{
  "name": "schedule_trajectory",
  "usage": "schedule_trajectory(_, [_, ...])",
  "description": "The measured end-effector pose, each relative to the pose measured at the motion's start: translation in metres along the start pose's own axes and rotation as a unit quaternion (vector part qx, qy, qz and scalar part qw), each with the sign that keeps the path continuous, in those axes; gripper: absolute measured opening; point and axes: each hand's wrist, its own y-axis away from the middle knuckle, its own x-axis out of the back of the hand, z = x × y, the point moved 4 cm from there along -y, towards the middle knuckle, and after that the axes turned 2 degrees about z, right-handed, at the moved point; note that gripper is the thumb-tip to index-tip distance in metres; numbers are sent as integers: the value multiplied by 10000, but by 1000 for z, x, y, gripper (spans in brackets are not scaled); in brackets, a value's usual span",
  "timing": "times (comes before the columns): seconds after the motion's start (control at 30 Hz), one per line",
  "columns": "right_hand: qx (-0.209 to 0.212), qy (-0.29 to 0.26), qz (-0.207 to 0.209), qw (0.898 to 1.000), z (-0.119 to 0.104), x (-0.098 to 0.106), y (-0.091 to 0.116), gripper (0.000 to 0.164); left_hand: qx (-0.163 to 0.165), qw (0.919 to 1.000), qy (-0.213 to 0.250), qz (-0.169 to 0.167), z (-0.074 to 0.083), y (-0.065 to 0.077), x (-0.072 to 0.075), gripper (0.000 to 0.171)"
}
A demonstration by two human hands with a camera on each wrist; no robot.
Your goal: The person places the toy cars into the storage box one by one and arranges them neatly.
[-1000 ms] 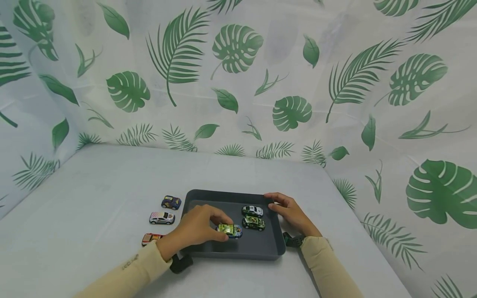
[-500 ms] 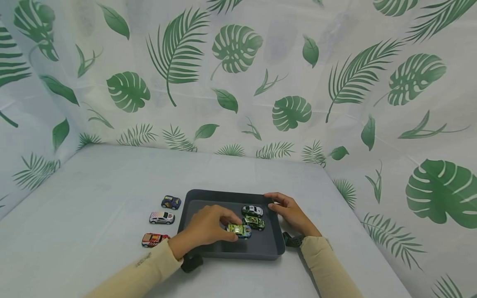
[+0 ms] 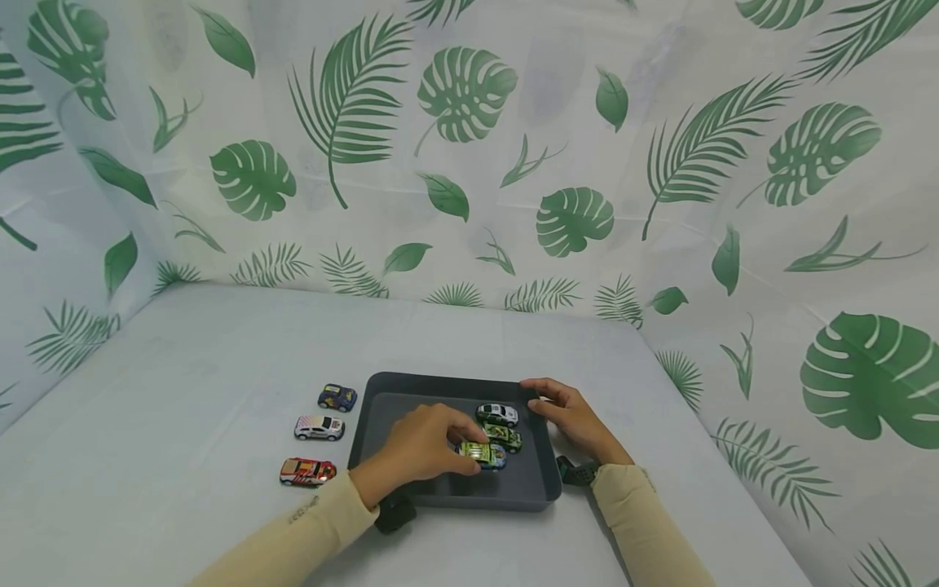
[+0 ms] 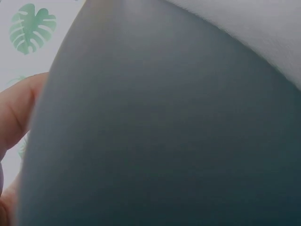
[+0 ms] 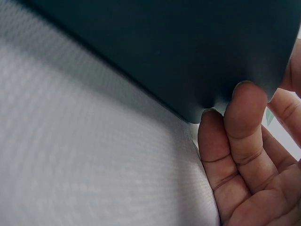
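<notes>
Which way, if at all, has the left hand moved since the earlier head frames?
Yes: the left hand moved right against the tray, which looks unmoved, taking the yellow-green car along.

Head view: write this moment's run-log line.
left hand: pinches yellow-green toy car | right hand: holds gray tray | in tray: silver car, green car | outside tray: blue car, white car, red car

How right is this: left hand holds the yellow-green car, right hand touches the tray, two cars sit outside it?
Count's wrong: a blue car, a white car and a red car sit outside the tray, so three, not two; the head view shows it. The rest stands.
</notes>
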Motion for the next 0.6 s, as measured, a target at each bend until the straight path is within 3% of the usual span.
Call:
schedule_trajectory(0.27, [13, -54, -27, 10000, 0, 1, 1, 44, -89, 9999, 41, -37, 3, -7, -11, 31])
schedule_trajectory(0.6, [28, -116, -94, 9999, 1, 0, -1, 44, 79, 9996, -240, -105, 8, -17, -22, 30])
